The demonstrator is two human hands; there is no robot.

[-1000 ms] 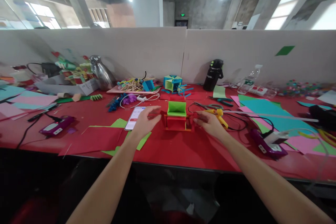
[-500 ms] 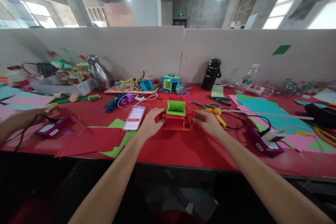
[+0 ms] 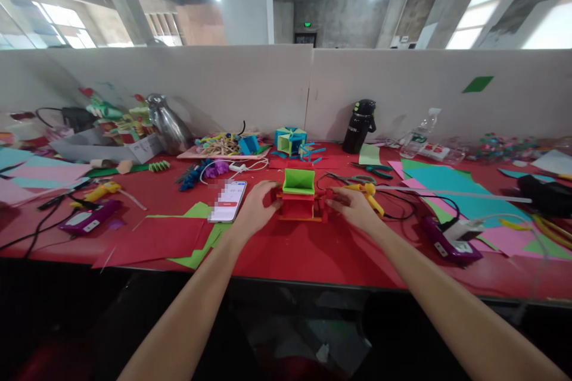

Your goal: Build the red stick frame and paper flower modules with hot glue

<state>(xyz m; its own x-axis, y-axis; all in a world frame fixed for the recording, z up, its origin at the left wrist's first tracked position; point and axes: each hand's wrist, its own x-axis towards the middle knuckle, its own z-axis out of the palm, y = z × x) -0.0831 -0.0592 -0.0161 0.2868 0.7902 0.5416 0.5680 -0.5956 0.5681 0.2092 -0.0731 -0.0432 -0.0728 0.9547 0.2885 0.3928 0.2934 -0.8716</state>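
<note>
Between my two hands a small red and green paper model (image 3: 298,207) stands on the red tabletop (image 3: 286,256). Its upper part is a bright green folded piece, and the lower part is a red frame with an orange-red strip along the front. My left hand (image 3: 259,205) grips the model's left side, thumb toward me. On the opposite side, my right hand (image 3: 351,205) has its thumb and fingers closed on a red end piece. The fingertips of both hands are partly hidden behind the model. A phone (image 3: 227,202) lies just left of my left hand.
A yellow glue gun (image 3: 369,193) with cables is right behind my right hand. Another glue gun (image 3: 102,191) lies by a purple power strip (image 3: 92,218) at left. Red paper (image 3: 156,241), a blue-green paper model (image 3: 290,141) and a black bottle (image 3: 358,128) are also around.
At the far left, another person's hand has withdrawn from view, leaving the yellow glue gun on the table. My hands and the paper model look almost unmoved.
</note>
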